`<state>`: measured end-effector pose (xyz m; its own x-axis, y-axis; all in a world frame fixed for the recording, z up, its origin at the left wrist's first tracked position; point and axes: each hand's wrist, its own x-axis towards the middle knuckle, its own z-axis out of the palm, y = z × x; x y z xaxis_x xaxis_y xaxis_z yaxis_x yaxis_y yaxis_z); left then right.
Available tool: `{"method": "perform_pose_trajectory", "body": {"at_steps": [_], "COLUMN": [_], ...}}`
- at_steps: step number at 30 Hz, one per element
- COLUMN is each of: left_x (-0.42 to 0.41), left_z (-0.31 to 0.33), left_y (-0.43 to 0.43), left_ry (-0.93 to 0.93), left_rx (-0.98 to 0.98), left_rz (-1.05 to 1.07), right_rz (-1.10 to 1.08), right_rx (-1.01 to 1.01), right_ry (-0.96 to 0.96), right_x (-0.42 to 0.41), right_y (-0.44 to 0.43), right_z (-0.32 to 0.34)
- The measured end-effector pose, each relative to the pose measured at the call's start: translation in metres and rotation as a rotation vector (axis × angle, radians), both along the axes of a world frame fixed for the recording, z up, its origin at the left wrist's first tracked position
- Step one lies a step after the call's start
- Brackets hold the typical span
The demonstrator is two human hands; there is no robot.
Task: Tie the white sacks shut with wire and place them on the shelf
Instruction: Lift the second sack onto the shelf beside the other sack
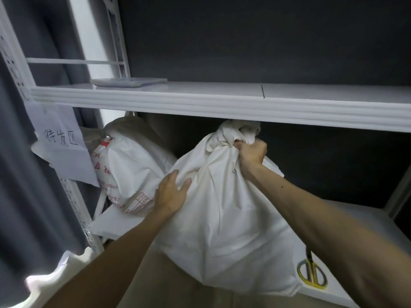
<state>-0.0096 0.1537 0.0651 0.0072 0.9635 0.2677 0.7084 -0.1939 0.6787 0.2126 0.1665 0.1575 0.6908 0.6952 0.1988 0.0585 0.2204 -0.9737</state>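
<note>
A full white cloth sack stands at the front of the lower shelf, partly over its edge. My right hand is clenched around the sack's gathered neck, just under the upper shelf board. A short bit of wire hangs below the neck. My left hand lies against the sack's left side, fingers pinching a fold of cloth. A second white sack with red print lies on the same shelf to the left, leaning back.
The upper shelf board runs across above the sacks, with a flat pale object on it. Yellow-handled scissors lie at the lower shelf's front right. A handwritten paper label hangs on the left upright. Grey curtain at left.
</note>
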Motion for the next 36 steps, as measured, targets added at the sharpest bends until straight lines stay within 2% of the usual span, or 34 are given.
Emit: {"method": "perform_pose_trajectory", "body": {"at_steps": [3, 6, 7, 9, 12, 15, 17, 21, 24, 30, 34, 36], "left_x": [0.0, 0.002, 0.005, 0.017, 0.032, 0.043, 0.052, 0.054, 0.053, 0.065, 0.076, 0.082], "left_z": [0.002, 0.009, 0.01, 0.008, -0.016, -0.043, -0.054, -0.06, -0.057, -0.052, -0.058, -0.062], "left_y": [0.017, 0.031, 0.033, 0.033, 0.035, 0.039, 0.038, 0.043, 0.046, 0.045, 0.032, 0.027], "left_ry": [-0.088, -0.142, -0.101, 0.109, 0.391, 0.389, 0.374, 0.456, 0.474, 0.42, 0.447, 0.502], "left_rx": [0.024, -0.002, -0.009, -0.023, -0.046, -0.13, -0.18, -0.155, -0.16, -0.208, -0.202, -0.2], "left_rz": [-0.025, -0.077, -0.114, -0.196, -0.195, -0.163, -0.173, -0.163, -0.142, -0.084, -0.074, -0.085], "right_rz": [0.005, 0.085, 0.083, 0.081, 0.173, 0.242, 0.264, 0.33, 0.218, 0.151, 0.053, -0.006], "right_rx": [0.031, -0.025, -0.034, -0.042, -0.097, -0.154, -0.258, -0.49, -0.597, -0.641, -0.871, -0.955], "right_ry": [0.033, -0.084, -0.104, -0.118, -0.227, -0.242, -0.335, -0.733, -0.947, -1.195, -1.296, -1.255], "right_x": [0.003, 0.013, 0.018, 0.032, 0.036, 0.036, 0.045, 0.07, 0.08, 0.082, 0.072, 0.079], "right_y": [0.03, 0.058, 0.067, 0.086, 0.09, 0.08, 0.076, 0.064, 0.044, -0.02, -0.046, -0.047], "right_z": [0.01, 0.021, 0.024, 0.023, 0.008, -0.021, -0.037, -0.043, -0.05, -0.092, -0.133, -0.141]}}
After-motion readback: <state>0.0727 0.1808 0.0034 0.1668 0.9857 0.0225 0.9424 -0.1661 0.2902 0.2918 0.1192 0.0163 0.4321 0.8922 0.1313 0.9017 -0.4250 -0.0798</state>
